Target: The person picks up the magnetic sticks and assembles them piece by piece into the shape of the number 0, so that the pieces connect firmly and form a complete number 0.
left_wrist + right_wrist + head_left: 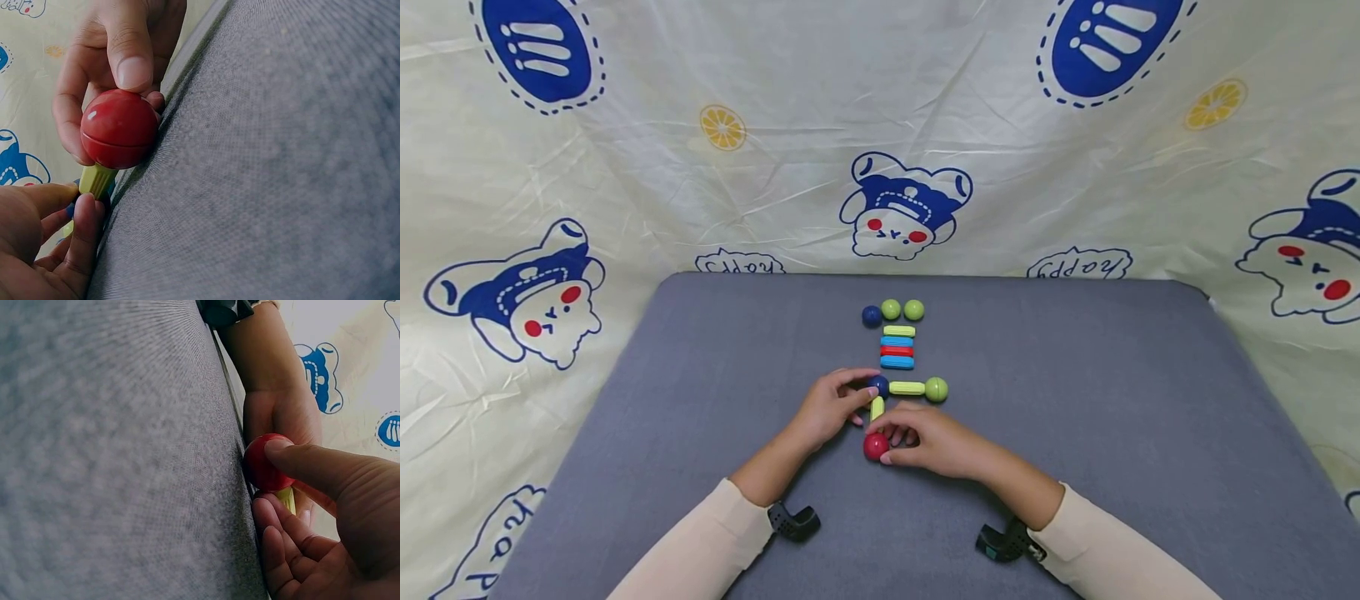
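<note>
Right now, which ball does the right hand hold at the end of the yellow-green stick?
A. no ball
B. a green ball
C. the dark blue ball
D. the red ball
D: the right hand pinches the red ball, which sits against the yellow-green stick, as the left wrist view shows.

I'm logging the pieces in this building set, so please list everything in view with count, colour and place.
Grey padded mat: one, grey, under everything.
Printed cloth backdrop: one, cream with blue bears, behind and beside the mat.
Loose plastic balls: three, one dark blue and two green, in a row at the far middle.
Stacked ribbed plastic sticks: four, yellow-green, blue, red, blue, just nearer than the balls.
Dark blue ball, yellow-green ribbed stick, green ball: one each, in a line.
Short yellow-green stick: one, between dark blue ball and red ball.
Red plastic ball: one, nearest.
Left hand: holds dark blue ball.
Right hand: pinches red ball.
</note>
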Action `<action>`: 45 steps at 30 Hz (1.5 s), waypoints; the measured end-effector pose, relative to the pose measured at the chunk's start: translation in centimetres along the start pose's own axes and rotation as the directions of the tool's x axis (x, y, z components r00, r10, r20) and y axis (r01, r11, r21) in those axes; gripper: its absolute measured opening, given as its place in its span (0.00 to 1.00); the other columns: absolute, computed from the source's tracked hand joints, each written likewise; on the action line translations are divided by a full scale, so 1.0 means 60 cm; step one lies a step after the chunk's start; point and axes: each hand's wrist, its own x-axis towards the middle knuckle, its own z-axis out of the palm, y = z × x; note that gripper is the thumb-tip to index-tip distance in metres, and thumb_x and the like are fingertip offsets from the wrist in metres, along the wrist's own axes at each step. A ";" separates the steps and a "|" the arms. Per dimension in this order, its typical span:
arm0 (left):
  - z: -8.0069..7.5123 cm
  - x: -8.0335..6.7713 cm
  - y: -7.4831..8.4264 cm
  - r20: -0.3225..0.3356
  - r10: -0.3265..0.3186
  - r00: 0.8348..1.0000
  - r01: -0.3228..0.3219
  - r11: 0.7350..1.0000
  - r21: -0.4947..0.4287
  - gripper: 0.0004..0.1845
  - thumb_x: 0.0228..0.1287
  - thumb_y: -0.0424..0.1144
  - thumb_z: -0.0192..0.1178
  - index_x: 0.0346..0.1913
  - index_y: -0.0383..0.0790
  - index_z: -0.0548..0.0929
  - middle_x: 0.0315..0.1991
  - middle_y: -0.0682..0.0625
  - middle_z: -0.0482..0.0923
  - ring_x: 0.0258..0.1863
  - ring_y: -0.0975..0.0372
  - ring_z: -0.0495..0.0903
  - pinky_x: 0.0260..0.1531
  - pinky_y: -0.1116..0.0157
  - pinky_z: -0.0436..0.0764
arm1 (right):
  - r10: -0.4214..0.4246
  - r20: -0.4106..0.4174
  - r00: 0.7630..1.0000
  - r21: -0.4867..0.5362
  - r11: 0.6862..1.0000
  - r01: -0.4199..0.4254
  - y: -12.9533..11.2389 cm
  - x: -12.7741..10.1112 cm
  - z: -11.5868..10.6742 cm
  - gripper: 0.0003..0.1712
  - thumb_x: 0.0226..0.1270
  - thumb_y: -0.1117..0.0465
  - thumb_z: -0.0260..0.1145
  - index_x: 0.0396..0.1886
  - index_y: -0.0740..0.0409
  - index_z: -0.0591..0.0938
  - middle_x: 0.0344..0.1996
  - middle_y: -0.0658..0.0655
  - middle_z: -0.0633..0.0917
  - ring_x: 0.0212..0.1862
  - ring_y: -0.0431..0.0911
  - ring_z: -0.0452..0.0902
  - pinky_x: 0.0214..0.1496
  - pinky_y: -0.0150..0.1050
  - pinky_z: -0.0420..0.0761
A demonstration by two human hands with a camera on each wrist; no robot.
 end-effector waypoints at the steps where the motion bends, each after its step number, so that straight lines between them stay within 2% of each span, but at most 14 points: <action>1: 0.000 0.000 0.000 -0.001 0.000 1.000 0.000 1.000 0.002 0.19 0.70 0.36 0.64 0.61 0.40 0.83 0.54 0.39 0.78 0.22 0.65 0.77 0.24 0.70 0.82 | 0.000 -0.001 1.000 0.002 1.000 0.000 0.001 0.000 0.000 0.19 0.66 0.56 0.72 0.57 0.44 0.84 0.41 0.46 0.82 0.43 0.37 0.79 0.46 0.31 0.80; 10: 0.002 0.002 -0.004 -0.005 -0.006 1.000 0.006 1.000 0.007 0.18 0.69 0.37 0.65 0.61 0.41 0.83 0.54 0.39 0.78 0.21 0.66 0.77 0.24 0.71 0.82 | -0.011 -0.004 1.000 0.019 1.000 0.012 0.005 -0.003 0.001 0.20 0.66 0.55 0.73 0.58 0.45 0.84 0.42 0.47 0.82 0.43 0.39 0.80 0.46 0.31 0.81; 16: -0.001 0.002 -0.004 0.004 0.001 1.000 -0.001 1.000 0.006 0.19 0.70 0.37 0.64 0.62 0.41 0.83 0.54 0.39 0.78 0.22 0.66 0.77 0.24 0.71 0.82 | -0.023 0.015 1.000 0.058 0.998 0.022 0.003 -0.002 -0.007 0.22 0.67 0.54 0.72 0.60 0.49 0.84 0.44 0.50 0.82 0.42 0.37 0.79 0.46 0.32 0.82; 22: -0.002 0.002 -0.005 0.007 0.001 1.000 -0.001 1.000 -0.002 0.19 0.69 0.37 0.65 0.61 0.40 0.83 0.53 0.39 0.78 0.23 0.66 0.78 0.25 0.70 0.83 | -0.037 -0.037 0.999 0.080 0.996 0.040 -0.001 -0.003 -0.026 0.21 0.67 0.57 0.72 0.59 0.51 0.84 0.45 0.54 0.84 0.41 0.37 0.79 0.45 0.33 0.82; 29: -0.001 0.002 -0.005 0.006 -0.004 1.000 0.004 1.000 -0.021 0.19 0.69 0.35 0.65 0.61 0.40 0.83 0.50 0.39 0.78 0.29 0.65 0.80 0.25 0.70 0.83 | 0.020 -0.165 0.986 0.037 0.999 -0.014 0.000 -0.009 -0.058 0.22 0.66 0.52 0.73 0.58 0.50 0.85 0.45 0.55 0.82 0.44 0.43 0.79 0.44 0.34 0.80; 35: -0.001 0.003 -0.006 0.004 -0.023 1.000 0.023 0.999 -0.026 0.19 0.69 0.36 0.65 0.61 0.41 0.83 0.48 0.40 0.79 0.28 0.65 0.80 0.25 0.69 0.84 | 0.065 -0.265 0.962 -0.007 0.998 -0.069 0.012 -0.011 -0.087 0.21 0.64 0.54 0.74 0.57 0.50 0.86 0.48 0.57 0.83 0.49 0.49 0.77 0.49 0.42 0.79; 40: 0.000 -0.001 0.001 0.008 -0.031 0.999 0.031 0.999 -0.038 0.19 0.69 0.35 0.65 0.62 0.39 0.82 0.47 0.39 0.79 0.29 0.64 0.80 0.26 0.69 0.84 | 0.110 -0.285 0.952 -0.020 0.992 -0.121 0.027 -0.011 -0.100 0.22 0.65 0.55 0.74 0.58 0.52 0.85 0.52 0.57 0.82 0.53 0.49 0.77 0.54 0.47 0.78; 45: 0.000 -0.002 0.004 0.006 -0.048 0.999 0.048 0.998 -0.035 0.20 0.69 0.36 0.65 0.62 0.40 0.82 0.48 0.39 0.78 0.27 0.63 0.79 0.26 0.69 0.84 | 0.149 -0.273 0.950 -0.031 0.986 -0.164 0.037 -0.011 -0.102 0.23 0.65 0.54 0.73 0.59 0.53 0.84 0.53 0.57 0.82 0.54 0.50 0.77 0.55 0.46 0.78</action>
